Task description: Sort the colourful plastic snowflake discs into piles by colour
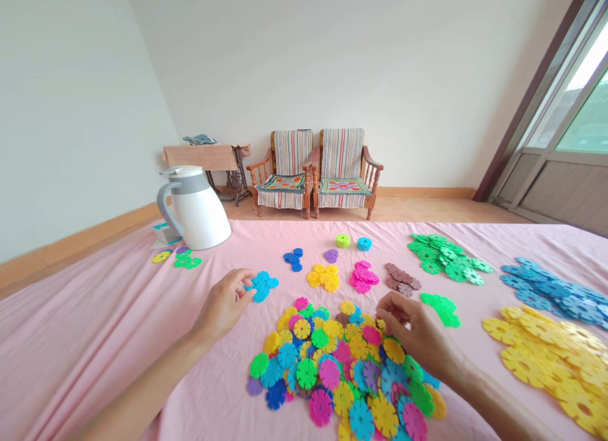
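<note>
My left hand reaches over the cloth, thumb and fingertips pinched at the near edge of a small cluster of light-blue notched plastic discs. A large mixed pile of small notched discs in many colours lies in front of me. My right hand is at the pile's upper right edge, its fingers curled down and closed; what they hold, if anything, is hidden. Just beyond the pile are small groups of yellow discs, pink discs and brown discs. A bright green group lies right of my right hand.
A white jug stands at the left on the pink cloth. Larger green, blue and yellow discs are heaped at the right. Small lime and blue stacks stand farther back. Two chairs are beyond.
</note>
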{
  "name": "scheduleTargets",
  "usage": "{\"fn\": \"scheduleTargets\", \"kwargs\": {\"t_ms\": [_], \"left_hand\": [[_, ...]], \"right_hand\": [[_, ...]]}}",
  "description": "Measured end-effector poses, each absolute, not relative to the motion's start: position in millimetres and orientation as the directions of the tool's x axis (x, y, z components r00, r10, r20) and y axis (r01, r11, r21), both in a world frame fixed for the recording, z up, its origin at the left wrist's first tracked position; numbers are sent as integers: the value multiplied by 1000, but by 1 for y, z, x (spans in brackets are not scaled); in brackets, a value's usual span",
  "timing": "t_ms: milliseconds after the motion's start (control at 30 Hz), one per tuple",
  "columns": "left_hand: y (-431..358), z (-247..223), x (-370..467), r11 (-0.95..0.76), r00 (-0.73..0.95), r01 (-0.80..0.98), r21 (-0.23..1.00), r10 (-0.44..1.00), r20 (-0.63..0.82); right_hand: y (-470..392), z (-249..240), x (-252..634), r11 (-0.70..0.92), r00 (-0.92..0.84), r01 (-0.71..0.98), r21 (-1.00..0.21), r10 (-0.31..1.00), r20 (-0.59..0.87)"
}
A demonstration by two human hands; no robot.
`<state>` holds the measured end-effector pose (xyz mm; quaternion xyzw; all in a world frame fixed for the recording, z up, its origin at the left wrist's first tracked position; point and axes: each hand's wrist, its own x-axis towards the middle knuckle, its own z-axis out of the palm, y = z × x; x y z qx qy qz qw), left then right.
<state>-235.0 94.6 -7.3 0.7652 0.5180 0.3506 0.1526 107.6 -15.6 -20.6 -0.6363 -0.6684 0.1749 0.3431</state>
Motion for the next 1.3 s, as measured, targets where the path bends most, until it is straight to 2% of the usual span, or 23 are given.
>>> {"fn": "scheduleTargets", "kwargs": {"t_ms": [67,133,233,300,367,500,700,767,900,1000,1133,1200,1300], "left_hand": [[89,-2,-232,-451,316,668,592,892,323],[81,7,-229,-472,472,613,634,862,186],[65,22,-226,-464,680,540,703,733,-38],[55,30,-224,-464,749,541,702,645,-151],[46,34,-221,-479,763,566,671,613,-205],[38,31,-212,-522,730,606,600,666,-158],[43,30,-210,-514,662,626,587,748,-51],[43,32,-216,-524,708,598,606,700,-94],[36,36,-223,-487,760,604,631,590,-272],[31,38,-221,-511,730,644,570,633,-257],[28,39,-218,-531,731,647,548,636,-247],[29,38,-219,-504,725,650,569,636,-264],[31,38,-220,-403,717,631,663,629,-300]], "right_hand": [[-16,-20,108,130,46,734,-667,970,240],[-16,-20,108,129,44,739,-661,970,239],[-16,-20,108,127,35,744,-655,973,228],[-16,-19,108,126,31,745,-655,974,223],[-16,-18,107,126,29,744,-657,975,220],[-15,-19,107,126,30,745,-655,975,221],[-13,-25,110,118,33,744,-658,977,212],[-13,-25,110,119,28,738,-664,978,206],[-15,-24,109,117,24,740,-662,980,200],[-14,-23,110,118,22,744,-658,980,199],[-13,-25,110,117,31,752,-649,977,212],[-12,-25,110,115,39,755,-646,975,219],[-14,-22,109,121,43,750,-650,972,231]]}}
